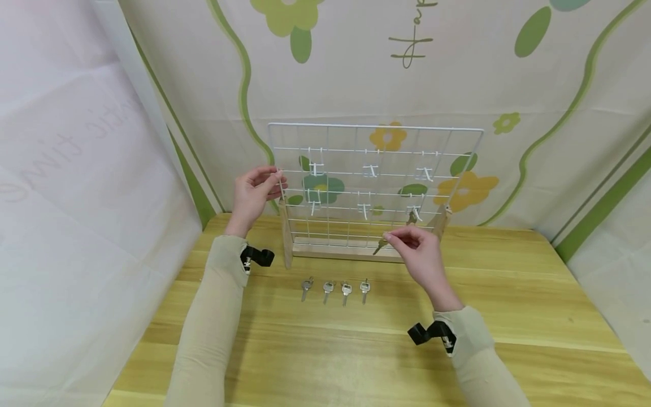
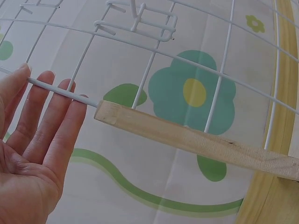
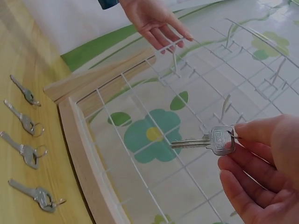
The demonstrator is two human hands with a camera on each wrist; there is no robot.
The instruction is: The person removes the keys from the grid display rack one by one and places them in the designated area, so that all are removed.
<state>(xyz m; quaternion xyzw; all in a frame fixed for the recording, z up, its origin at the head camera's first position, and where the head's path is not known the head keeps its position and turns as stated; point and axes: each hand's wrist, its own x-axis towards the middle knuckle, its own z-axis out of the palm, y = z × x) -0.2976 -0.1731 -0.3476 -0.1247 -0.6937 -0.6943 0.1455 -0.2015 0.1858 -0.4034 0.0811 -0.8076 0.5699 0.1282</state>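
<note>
A white wire grid rack (image 1: 347, 124) stands upright in a wooden base (image 1: 335, 251), with several white hooks (image 1: 370, 170) in two rows. My left hand (image 1: 252, 195) holds the grid's left side wire just above the wooden post (image 2: 187, 133), thumb on one side and fingers behind. Between thumb and fingertips, my right hand (image 1: 418, 251) pinches a silver key (image 3: 219, 141) by its small ring, the blade pointing left in the right wrist view. This key is in front of the lower part of the grid. Another key (image 1: 412, 217) hangs at the lower right hook.
Several silver keys with rings (image 1: 328, 289) lie in a row on the wooden table (image 1: 325, 350) in front of the rack. A patterned cloth backdrop (image 1: 356, 85) rises close behind the grid. White cloth (image 1: 91, 226) also hangs along the left side.
</note>
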